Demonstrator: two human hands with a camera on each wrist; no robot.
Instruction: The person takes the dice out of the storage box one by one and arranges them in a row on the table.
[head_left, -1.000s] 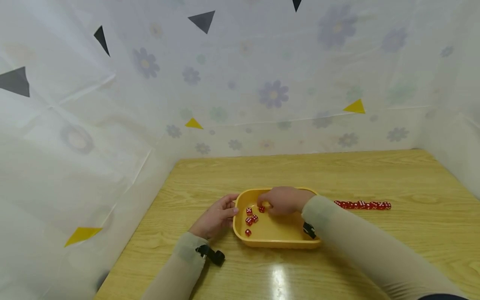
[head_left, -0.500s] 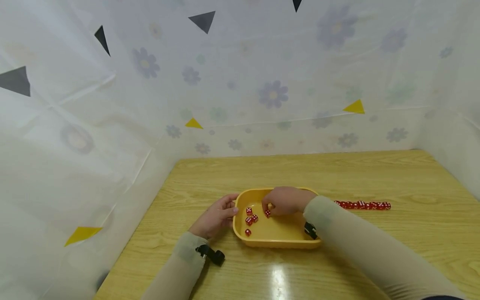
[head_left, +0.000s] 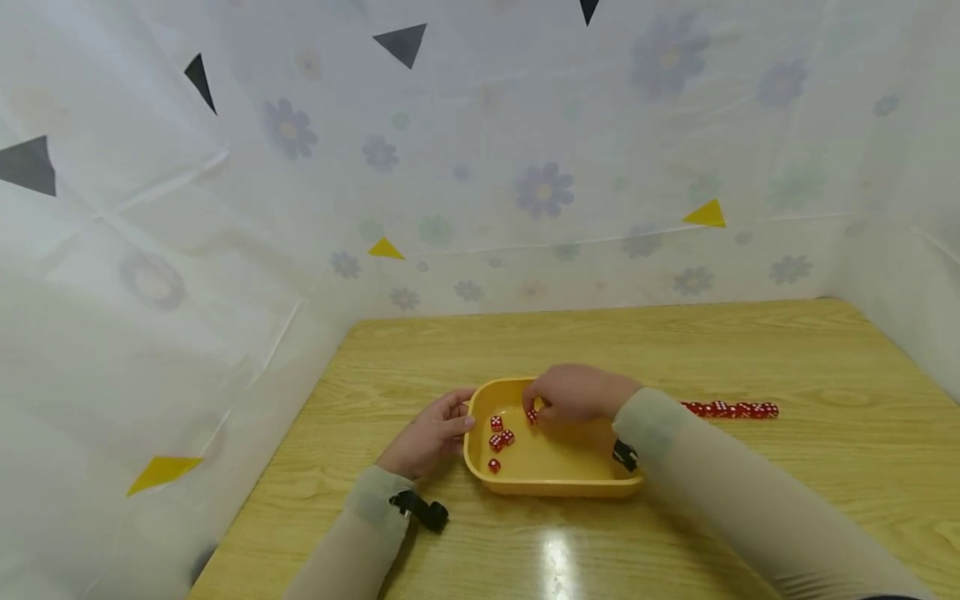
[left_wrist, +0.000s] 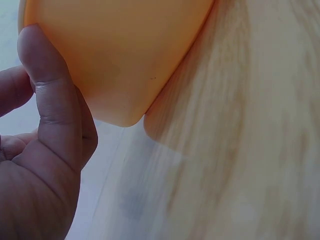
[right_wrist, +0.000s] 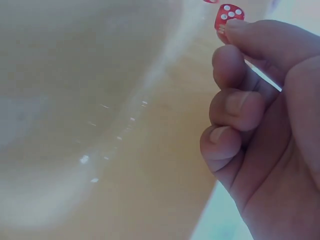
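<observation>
right hand [head_left: 573, 393] pinches a red die [head_left: 532, 416] over yellow tray [head_left: 551, 482].

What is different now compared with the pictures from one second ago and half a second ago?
The right hand took hold of a red die in the yellow tray and has lifted it a little off the floor of the tray. The left hand stays on the tray's left rim. The four loose dice in the tray and the row of dice on the table have not moved.
</observation>
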